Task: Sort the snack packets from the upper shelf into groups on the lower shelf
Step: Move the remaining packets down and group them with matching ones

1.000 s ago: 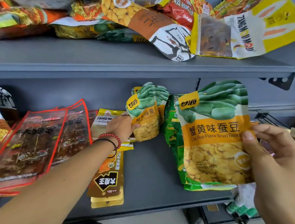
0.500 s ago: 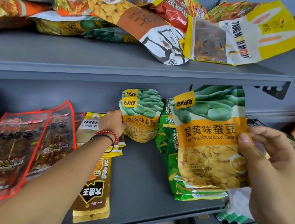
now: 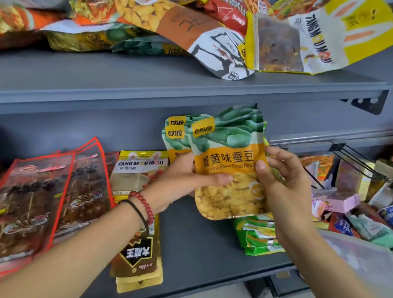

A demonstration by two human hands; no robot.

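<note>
Fingers (image 3: 283, 155) of the right hand (image 3: 289, 190) and left hand (image 3: 178, 183) pinch a crab roe broad bean packet (image 3: 230, 156) by its 2 side edges, thumbs on its front. It is held above the lower shelf (image 3: 201, 239), just in front of 2 matching packets (image 3: 175, 135). It looks about to join that group. The next move calls for standing it against them, clear of the green packets (image 3: 256, 237).

- Broad bean packet (image 3: 229, 166): green bean picture on top, orange band with white characters, yellow beans below.
- Skewer packets (image 3: 26, 205): clear with red edges, dark brown contents.
- Gummy packet (image 3: 139, 167): yellow and white, black lettering.
- Green packets (image 3: 258, 237): bright green with yellow.
- Shelves (image 3: 149, 83): plain grey.
- Bead bracelet (image 3: 146, 206): dark red, beside a black band.
</note>
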